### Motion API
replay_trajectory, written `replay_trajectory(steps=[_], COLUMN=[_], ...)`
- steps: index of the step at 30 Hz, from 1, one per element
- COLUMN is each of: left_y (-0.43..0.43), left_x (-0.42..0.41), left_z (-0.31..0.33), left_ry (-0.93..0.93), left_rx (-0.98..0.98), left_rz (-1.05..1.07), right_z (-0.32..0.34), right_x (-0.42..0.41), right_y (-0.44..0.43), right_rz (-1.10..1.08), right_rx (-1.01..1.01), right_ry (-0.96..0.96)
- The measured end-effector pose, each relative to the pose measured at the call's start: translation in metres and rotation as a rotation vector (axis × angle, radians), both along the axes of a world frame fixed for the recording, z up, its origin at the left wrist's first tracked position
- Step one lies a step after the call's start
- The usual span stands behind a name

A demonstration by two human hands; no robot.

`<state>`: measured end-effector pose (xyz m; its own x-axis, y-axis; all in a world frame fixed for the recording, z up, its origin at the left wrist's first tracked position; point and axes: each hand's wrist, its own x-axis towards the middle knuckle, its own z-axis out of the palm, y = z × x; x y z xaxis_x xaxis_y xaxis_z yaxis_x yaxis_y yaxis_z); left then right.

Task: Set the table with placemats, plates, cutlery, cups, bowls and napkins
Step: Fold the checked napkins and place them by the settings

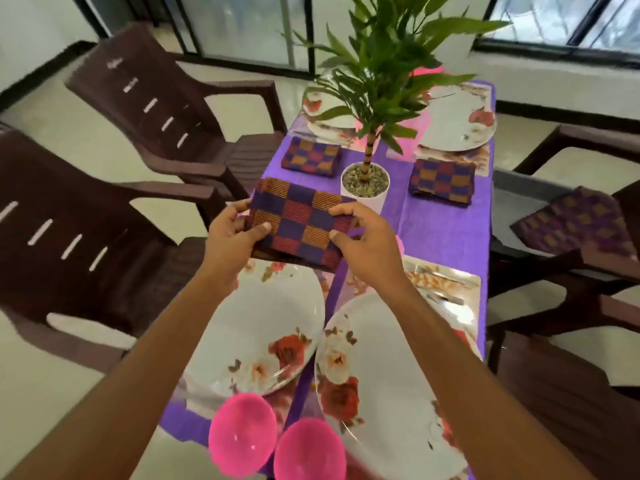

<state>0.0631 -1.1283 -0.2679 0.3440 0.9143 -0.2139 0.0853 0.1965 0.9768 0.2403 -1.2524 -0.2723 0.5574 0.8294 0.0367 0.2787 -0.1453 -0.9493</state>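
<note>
Our left hand (230, 230) and right hand (363, 237) each pinch one end of the folded checked napkin (298, 223), thumbs on top and fingers beneath, which keeps the cloth flat and square for laying down. We hold it just above the purple tablecloth (436, 226), and we cannot tell whether it touches. At six o'clock from it lies the near left plate (256, 327), the setting we judge it is meant for, with the near right plate (388, 368) at five and two pink bowls (242, 434) beyond at the table's edge. At one o'clock stands the potted plant (365, 187). The two laid napkins (311, 155) flank it, each below a far plate (457, 126), giving us the pattern to match. A spare napkin (575, 223) waits at three o'clock, off the table.
</note>
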Motion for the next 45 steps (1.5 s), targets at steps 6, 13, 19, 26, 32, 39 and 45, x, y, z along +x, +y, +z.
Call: replay_trajectory(steps=[6,13,19,26,32,39,45], left_y=[0.112,0.226,0.246,0.253,0.25,0.247,0.242], left_x=[0.026,0.064,0.072,0.064,0.065,0.062,0.063], left_z=[-0.029,-0.088,-0.148,-0.159,-0.157,-0.156,-0.156], left_ry=[-0.018,0.275,0.481,0.667,0.677,0.689,0.738], left_rx=[-0.019,0.129,0.163,0.286,0.269,0.296,0.336], left_rz=[-0.035,-0.124,-0.277,-0.427,-0.477,-0.501,-0.463], right_z=[-0.014,-0.045,-0.078,-0.099,-0.111,-0.116,-0.115], right_x=[0.022,0.047,0.052,0.049,0.053,0.056,0.055], right_y=[0.121,0.238,0.263,0.266,0.262,0.264,0.266], right_rz=[-0.054,0.044,0.109,0.179,0.164,0.165,0.2], right_rx=[-0.118,-0.537,-0.761,-0.937,-0.986,-0.974,-1.013], right_ry=[-0.134,-0.27,-0.266,-0.201,-0.13,-0.079,-0.146])
